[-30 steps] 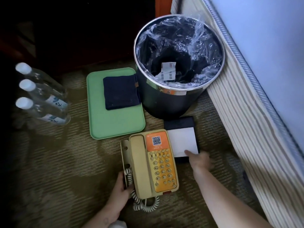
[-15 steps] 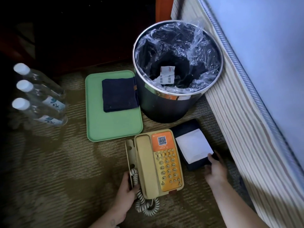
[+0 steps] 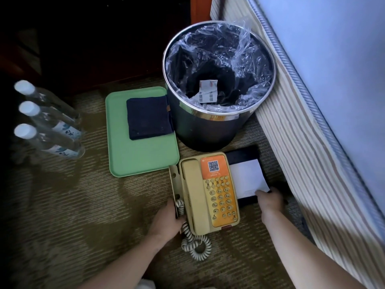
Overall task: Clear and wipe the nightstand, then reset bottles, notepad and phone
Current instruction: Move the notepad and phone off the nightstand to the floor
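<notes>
Far left, three clear plastic water bottles [image 3: 50, 126] with white caps are lined up in a row on the brownish patterned carpet [image 3: 83, 205], a bit blurry tbh. Next along, a flat mint-green plastic tray [image 3: 143, 163] is laid on the floor, and a folded dark navy cloth [image 3: 149, 117] is sat on its far half, close to the tray's right edge. Just past the tray's near right corner, the left hand [image 3: 166, 221] is seen at the left side of a beige corded desk phone with an orange keypad panel [image 3: 210, 195]; its fingers are curled round the phone's left edge, so the phone is gripped there. The handset is seated in its cradle and the coiled beige cord [image 3: 195, 245] is bunched on the carpet at the near end. Behind the phone, a round dark metal waste bin [image 3: 204, 132] with a shiny rim and a clear plastic liner is stood, with a scrap of printed paper [image 3: 207, 90] lying at the bottom. Right beside the phone, touching it, a black notepad holder with a white sheet [image 3: 245, 176] is lying on the carpet, and its near edge is gripped by the right hand [image 3: 270, 202], thumb on top of the paper. All the way right, the cream striped bed skirt [image 3: 312, 163] is seen under a pale mattress.
</notes>
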